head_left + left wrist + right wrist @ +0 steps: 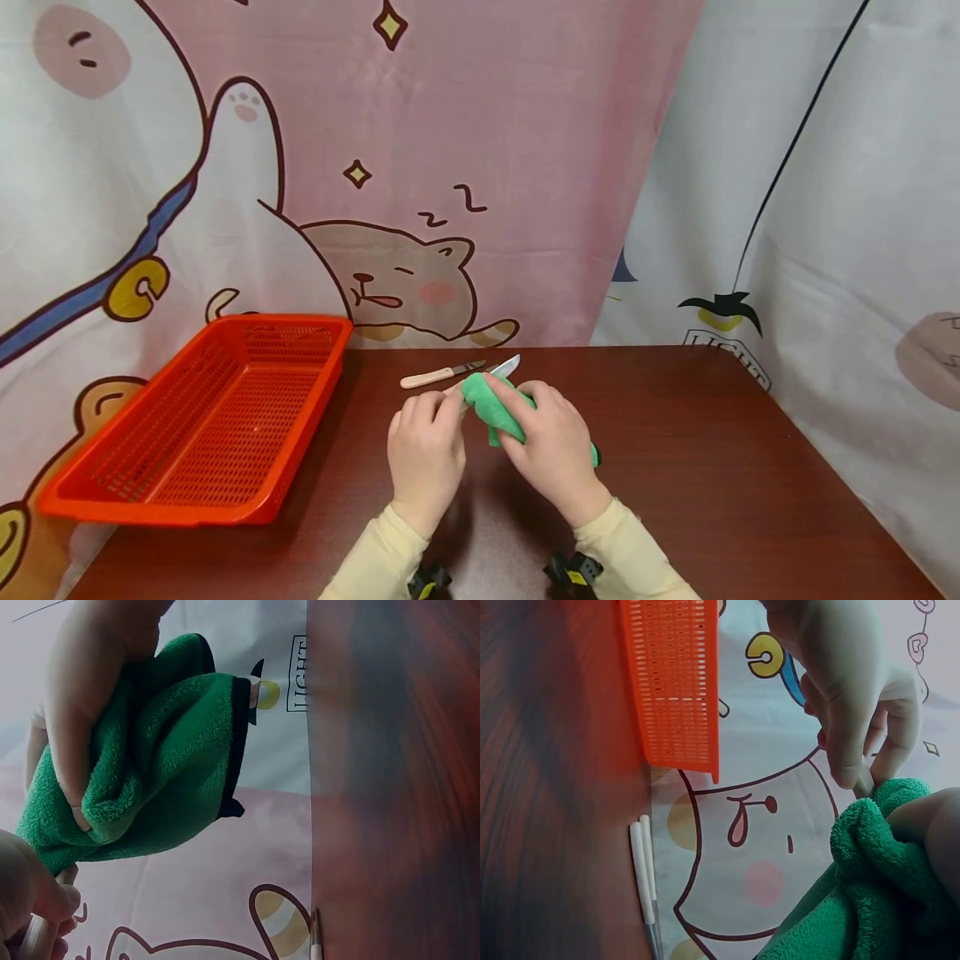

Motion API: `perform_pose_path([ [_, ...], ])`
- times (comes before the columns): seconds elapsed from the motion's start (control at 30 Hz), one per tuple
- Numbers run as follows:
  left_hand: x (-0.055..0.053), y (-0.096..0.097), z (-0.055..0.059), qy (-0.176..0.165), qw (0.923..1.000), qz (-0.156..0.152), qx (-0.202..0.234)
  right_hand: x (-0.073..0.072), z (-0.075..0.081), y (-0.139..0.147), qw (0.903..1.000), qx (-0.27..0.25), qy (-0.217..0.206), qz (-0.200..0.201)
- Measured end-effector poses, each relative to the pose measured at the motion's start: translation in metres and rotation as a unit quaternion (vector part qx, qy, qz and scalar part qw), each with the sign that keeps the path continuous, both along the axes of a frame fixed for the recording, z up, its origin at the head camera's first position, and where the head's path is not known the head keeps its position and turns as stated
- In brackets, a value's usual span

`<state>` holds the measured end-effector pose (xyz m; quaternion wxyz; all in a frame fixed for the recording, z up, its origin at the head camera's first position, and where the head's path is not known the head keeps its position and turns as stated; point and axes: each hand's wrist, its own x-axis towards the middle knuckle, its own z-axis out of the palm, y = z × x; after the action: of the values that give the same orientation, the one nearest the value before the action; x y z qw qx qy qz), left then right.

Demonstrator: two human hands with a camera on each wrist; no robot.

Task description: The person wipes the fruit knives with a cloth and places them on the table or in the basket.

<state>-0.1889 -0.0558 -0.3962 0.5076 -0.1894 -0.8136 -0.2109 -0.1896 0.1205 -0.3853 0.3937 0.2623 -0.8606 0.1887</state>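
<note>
My left hand [426, 450] pinches a slim pale handle [43, 930], much like the handles of the knives on the table. The handle's far end goes into a green cloth [495, 408] with a black edge, which hides the rest of it. My right hand [551, 442] grips the cloth, folded around that end, thumb and fingers on either side. Both hands are held close together above the table. Just beyond them lie a knife [429, 378] with a pale handle and a second knife [507, 366], partly covered by the hands and cloth in the head view.
An orange plastic basket [288, 446] with slotted walls stands at the left on the dark brown table [697, 467]. Behind the table's far edge hangs a printed cartoon curtain [555, 167]. A white curtain [840, 250] hangs along the right side.
</note>
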Motion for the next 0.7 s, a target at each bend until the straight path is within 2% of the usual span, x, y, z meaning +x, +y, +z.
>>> perform_pose_path([
  [0.4, 0.001, 0.000, -0.002, -0.017, 0.9998, -0.012, 0.003, -0.008, -0.003, 0.013, 0.9997, -0.006, 0.001, -0.025],
  [0.7, 0.003, 0.001, -0.002, -0.023, 0.9995, -0.019, 0.001, -0.011, 0.004, 0.030, 0.9984, -0.019, -0.008, -0.053],
])
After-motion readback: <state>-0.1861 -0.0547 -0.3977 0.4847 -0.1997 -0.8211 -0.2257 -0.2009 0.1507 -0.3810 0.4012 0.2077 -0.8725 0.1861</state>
